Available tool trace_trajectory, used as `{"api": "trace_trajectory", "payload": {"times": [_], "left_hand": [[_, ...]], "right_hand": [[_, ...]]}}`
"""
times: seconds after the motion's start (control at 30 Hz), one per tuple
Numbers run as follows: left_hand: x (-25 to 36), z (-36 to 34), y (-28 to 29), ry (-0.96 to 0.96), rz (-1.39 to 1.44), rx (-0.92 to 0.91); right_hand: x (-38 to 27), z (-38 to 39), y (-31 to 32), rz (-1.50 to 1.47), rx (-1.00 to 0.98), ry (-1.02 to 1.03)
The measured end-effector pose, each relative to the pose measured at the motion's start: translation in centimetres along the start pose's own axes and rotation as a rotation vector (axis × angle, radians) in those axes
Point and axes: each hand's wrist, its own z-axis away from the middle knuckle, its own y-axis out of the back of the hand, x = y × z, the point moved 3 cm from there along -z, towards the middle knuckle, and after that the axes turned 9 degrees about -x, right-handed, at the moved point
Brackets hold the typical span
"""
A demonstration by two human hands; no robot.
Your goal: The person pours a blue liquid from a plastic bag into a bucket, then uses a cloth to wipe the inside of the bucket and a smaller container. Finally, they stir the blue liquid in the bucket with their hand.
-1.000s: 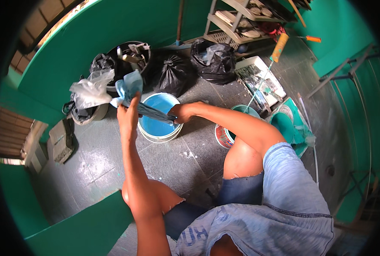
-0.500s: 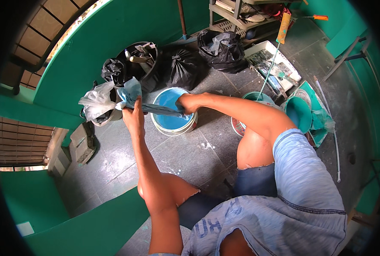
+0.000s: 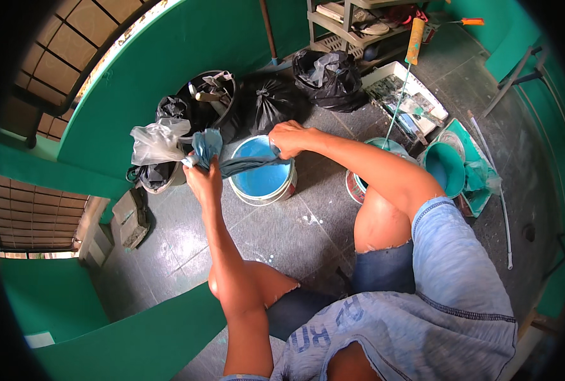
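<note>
Partly above the white bucket (image 3: 263, 201) w/ blue liquid (image 3: 260, 182), the blue-grey sheet (image 3: 237, 166) is stretched btwn both hands; cloth or plastic, I can't tell. The L hand (image 3: 204, 181) is closed round its bunched end, w/ a pale flap (image 3: 207, 145) standing up. The R hand (image 3: 287, 139) is curled over the other end, fingertips hidden. I judge it light, soft, prob. slippery if wet; best hold: both gathered ends.

You are in what looks like a home's porch: shoe rack (image 3: 334, 42) beyond your right hand (image 3: 287, 138), barred window (image 3: 38, 213) left of your left hand (image 3: 204, 180), grey tiled floor (image 3: 181, 228) below both.
</note>
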Motion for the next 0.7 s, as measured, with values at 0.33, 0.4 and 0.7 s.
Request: {"api": "trace_trajectory", "payload": {"times": [0.33, 0.4, 0.7], "left_hand": [[0.9, 2.2, -7.8, 0.347, 0.477, -0.604], [1.8, 3.0, -9.5, 0.534, 0.706, -0.639], [7.8, 3.0, -11.3, 0.248, 1.301, -1.021]], "right_hand": [[2.1, 3.9, 6.7, 0.196, 0.781, -0.004], [3.1, 5.2, 7.7, 0.074, 0.722, 0.075], [1.5, 10.7, 8.6, -0.033, 0.243, 0.023]]}}
